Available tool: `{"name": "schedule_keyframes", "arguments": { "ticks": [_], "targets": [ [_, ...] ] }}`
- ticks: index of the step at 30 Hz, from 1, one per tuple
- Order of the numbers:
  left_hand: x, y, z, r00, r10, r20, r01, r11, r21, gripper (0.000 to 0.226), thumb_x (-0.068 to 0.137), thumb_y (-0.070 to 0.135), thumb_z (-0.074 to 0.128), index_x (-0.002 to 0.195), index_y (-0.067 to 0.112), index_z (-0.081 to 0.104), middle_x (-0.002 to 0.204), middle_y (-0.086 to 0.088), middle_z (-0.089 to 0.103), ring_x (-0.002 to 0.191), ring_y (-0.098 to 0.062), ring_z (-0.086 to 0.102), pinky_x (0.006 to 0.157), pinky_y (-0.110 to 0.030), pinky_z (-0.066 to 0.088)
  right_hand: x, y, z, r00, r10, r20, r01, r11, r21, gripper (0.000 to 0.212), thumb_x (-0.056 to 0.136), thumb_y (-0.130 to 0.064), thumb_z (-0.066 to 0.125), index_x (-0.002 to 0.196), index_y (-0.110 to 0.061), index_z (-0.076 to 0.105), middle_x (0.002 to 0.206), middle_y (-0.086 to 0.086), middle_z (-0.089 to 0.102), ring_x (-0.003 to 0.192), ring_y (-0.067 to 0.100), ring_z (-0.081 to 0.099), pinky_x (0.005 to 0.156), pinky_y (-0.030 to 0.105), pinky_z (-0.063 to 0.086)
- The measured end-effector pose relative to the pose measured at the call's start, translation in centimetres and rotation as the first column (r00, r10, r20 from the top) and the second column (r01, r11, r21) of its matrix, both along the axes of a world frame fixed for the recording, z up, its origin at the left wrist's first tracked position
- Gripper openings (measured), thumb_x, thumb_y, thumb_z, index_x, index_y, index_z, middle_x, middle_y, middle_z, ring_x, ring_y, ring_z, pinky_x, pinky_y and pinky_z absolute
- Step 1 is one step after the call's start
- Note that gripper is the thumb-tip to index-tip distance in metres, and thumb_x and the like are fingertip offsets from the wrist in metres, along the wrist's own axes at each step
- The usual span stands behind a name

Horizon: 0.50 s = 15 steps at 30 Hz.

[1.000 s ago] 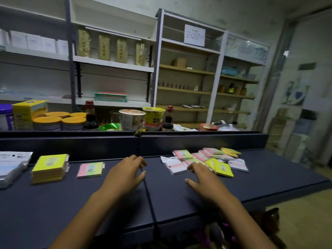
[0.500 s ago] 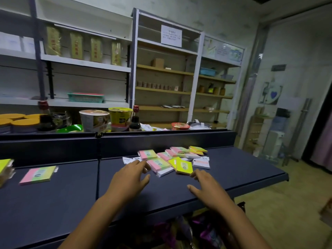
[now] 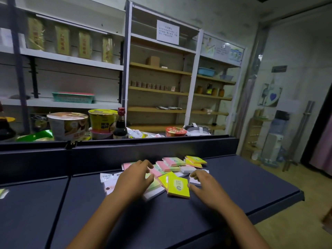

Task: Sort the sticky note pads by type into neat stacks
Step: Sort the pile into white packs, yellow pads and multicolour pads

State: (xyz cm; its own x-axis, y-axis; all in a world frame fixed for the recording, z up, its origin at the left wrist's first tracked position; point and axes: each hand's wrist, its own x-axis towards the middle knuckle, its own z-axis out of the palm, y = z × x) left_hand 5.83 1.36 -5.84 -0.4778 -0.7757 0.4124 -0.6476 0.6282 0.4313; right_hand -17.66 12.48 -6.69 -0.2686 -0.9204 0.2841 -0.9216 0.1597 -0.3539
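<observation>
dark counter [image 3: 251,187], both hands (fingers spread) over pads [image 3: 173,161]

Both forearms reach in from 6 o'clock, converging toward 12. The left hand [image 3: 133,178] lies palm down, fingers loosely curved and spread toward 1 o'clock. The right hand [image 3: 206,187] is palm down too, fingers bent toward 11 o'clock, thumb stretched out at 9.
</observation>
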Motion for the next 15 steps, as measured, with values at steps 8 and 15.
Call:
{"name": "schedule_keyframes", "arguments": {
  "ticks": [8, 15],
  "targets": [
    [-6.5, -3.7, -0.6, 0.999, 0.034, 0.016, -0.034, 0.998, 0.051, 0.030, 0.092, 0.040, 0.056, 0.120, 0.029, 0.054, 0.116, 0.008, 0.058, 0.109, -0.014, 0.055, 0.087, -0.036, 0.051, -5.3, -4.0, -0.2, 0.998, 0.039, 0.049, -0.038, 0.999, -0.017, 0.029, 0.095, -0.036, 0.058, 0.121, -0.023, 0.053, 0.130, -0.006, 0.052, 0.123, 0.013, 0.049, 0.099, 0.033, 0.045],
    [-11.9, -7.1, -1.3, 0.985, 0.163, 0.054, -0.169, 0.978, 0.121, 0.041, 0.091, 0.043, 0.058, 0.125, 0.021, 0.053, 0.126, -0.005, 0.055, 0.121, -0.026, 0.046, 0.100, -0.040, 0.043, -10.1, -9.0, -0.4, 0.985, 0.165, 0.054, -0.163, 0.986, -0.037, 0.029, 0.095, -0.035, 0.060, 0.120, -0.021, 0.056, 0.126, -0.003, 0.055, 0.118, 0.015, 0.052, 0.097, 0.032, 0.045]
  ]
}}
